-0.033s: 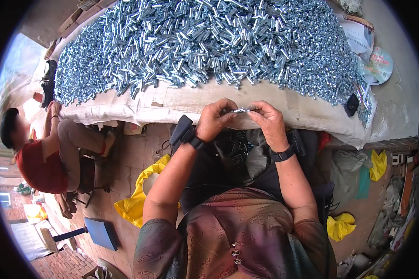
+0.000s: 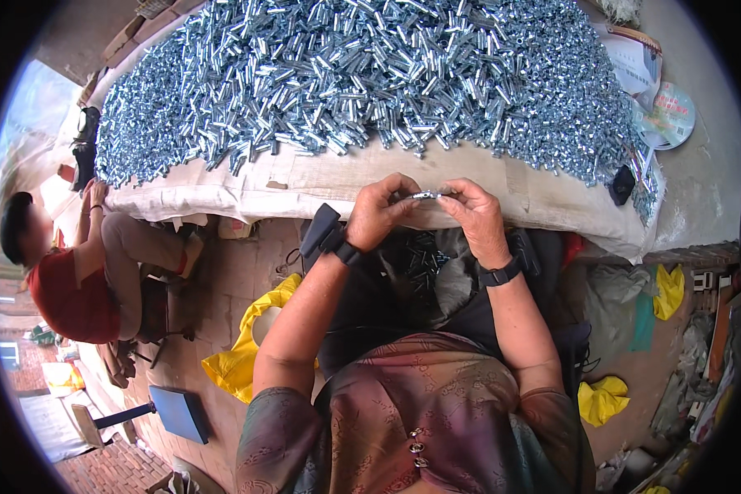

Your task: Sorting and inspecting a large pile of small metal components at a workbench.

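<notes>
My left hand (image 2: 376,216) and my right hand (image 2: 476,218) meet just past the near edge of a pale cloth-covered table (image 2: 321,174). Between them is a small silvery metal cylinder fitting (image 2: 422,195), lying roughly level. The left fingers pinch its left end, and the right thumb and fingers close on the other end. Fingertips cover both ends, so its exact shape is hard to make out. Beyond the hands spreads a large heap of shiny metal tubes (image 2: 362,90), with smaller nut-like pieces (image 2: 160,123) to the left and right. Below my hands, several dark metal pieces (image 2: 422,262) lie in my lap.
At the left, another person in a red top (image 2: 78,292) sits by the table. A round hand fan (image 2: 671,115) and a black lump (image 2: 622,186) lie at the right end. Yellow bags (image 2: 251,346) and a blue-topped stool (image 2: 179,414) are on the floor.
</notes>
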The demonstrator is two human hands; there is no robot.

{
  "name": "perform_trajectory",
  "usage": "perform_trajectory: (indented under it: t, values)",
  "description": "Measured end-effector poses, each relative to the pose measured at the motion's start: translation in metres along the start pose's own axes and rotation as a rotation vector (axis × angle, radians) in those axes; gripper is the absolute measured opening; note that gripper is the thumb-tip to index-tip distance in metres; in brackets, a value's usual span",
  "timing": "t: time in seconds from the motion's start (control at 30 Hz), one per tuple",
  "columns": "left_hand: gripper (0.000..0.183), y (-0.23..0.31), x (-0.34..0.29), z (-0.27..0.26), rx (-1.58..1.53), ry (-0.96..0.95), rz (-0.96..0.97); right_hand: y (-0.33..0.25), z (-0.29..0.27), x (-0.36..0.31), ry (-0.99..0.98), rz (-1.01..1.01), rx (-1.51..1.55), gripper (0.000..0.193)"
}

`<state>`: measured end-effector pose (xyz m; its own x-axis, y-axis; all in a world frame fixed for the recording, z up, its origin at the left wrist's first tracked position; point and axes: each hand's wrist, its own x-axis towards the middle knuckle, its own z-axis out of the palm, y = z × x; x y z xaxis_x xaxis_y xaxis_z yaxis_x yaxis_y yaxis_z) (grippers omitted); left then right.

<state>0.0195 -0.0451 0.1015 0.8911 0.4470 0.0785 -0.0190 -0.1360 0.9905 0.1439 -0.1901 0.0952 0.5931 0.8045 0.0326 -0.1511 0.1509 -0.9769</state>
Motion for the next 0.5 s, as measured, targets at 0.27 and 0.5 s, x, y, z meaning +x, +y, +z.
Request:
perform_trajectory:
  t: [0.27, 0.5]
  values:
    - [0.01, 0.001, 0.0023, 0.0014, -0.254, 0.018, -0.129, -0.0062, 0.001, 0.0014, 0.022, -0.06, -0.007, 0.018]
    - [0.011, 0.0003, 0.0059, 0.0046, -0.374, 0.047, -0.055, -0.0047, 0.0032, 0.0058, 0.053, -0.179, -0.078, 0.018]
